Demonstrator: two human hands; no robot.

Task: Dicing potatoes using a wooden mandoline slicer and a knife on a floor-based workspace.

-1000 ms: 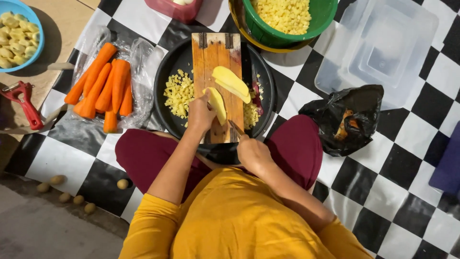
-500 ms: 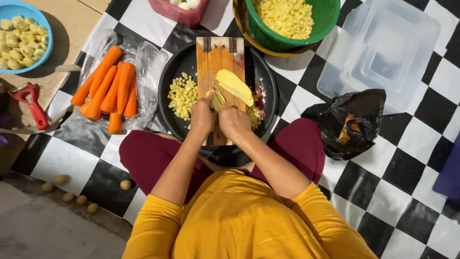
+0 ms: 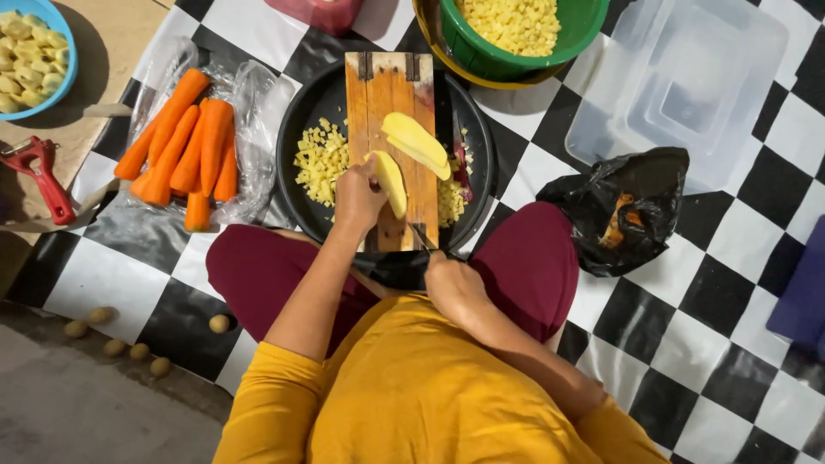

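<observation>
Fingers of the left hand (image 3: 357, 196) curl round a peeled potato half (image 3: 391, 182), pinning it on edge against the wooden cutting board (image 3: 387, 94). Just beyond those fingertips, further up the board, lie two more pale potato slices (image 3: 415, 143), touching each other. Left of the fingers, diced potato (image 3: 320, 160) is heaped in the black round pan (image 3: 309, 103) under the board; a smaller heap sits on the pan's right side. The right hand (image 3: 454, 288) is drawn back near the body, its fingers closed round a knife (image 3: 420, 238) whose thin blade points up toward the board's near end, apart from the potato. Well left of the left hand, peeled carrots (image 3: 185, 150) lie on clear plastic. Beyond the board stands a green bowl (image 3: 584, 26) of diced potato.
</observation>
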